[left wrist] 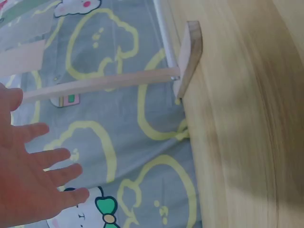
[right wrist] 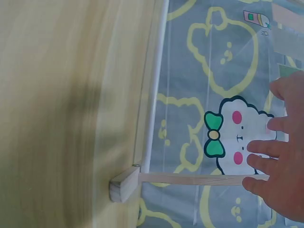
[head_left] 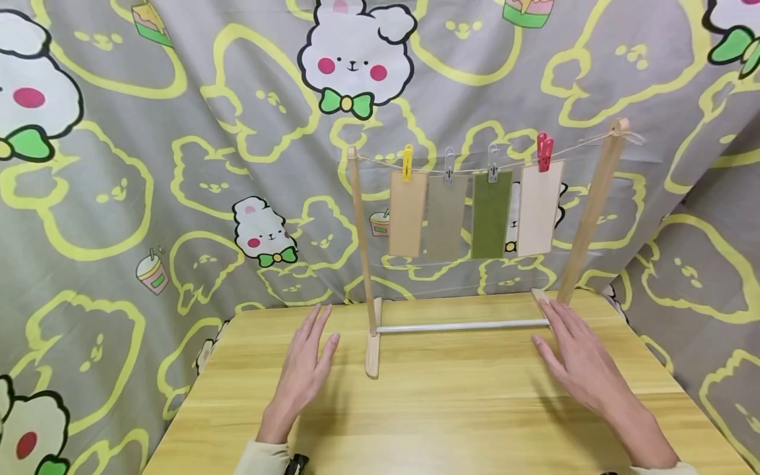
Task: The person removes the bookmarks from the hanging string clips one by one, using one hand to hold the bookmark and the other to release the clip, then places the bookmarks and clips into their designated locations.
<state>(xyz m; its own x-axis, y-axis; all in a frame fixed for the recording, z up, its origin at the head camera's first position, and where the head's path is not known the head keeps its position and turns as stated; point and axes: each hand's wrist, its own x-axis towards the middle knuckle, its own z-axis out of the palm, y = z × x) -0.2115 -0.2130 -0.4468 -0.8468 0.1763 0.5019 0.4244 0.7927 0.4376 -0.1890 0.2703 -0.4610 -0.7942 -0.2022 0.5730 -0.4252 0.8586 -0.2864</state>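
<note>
A small wooden drying rack stands at the table's back, with a left post (head_left: 362, 244), a right post (head_left: 591, 211) and a white bottom bar (head_left: 463, 326). From its string hang a tan card (head_left: 407, 218), a grey card (head_left: 446, 221), a green card (head_left: 491, 218) and a cream card (head_left: 539, 211). A yellow clothespin (head_left: 407, 163), two clear clothespins (head_left: 449, 165) and a red clothespin (head_left: 544, 153) hold them. My left hand (head_left: 305, 369), fingers extended, is left of the rack's left foot (head_left: 373, 349). My right hand (head_left: 578, 356), fingers extended, overlaps the right foot in the head view.
The light wooden table (head_left: 451, 409) runs under both hands. Behind it and at the sides hangs a grey curtain (head_left: 196, 178) with yellow outlines and white cartoon animals, close behind the rack.
</note>
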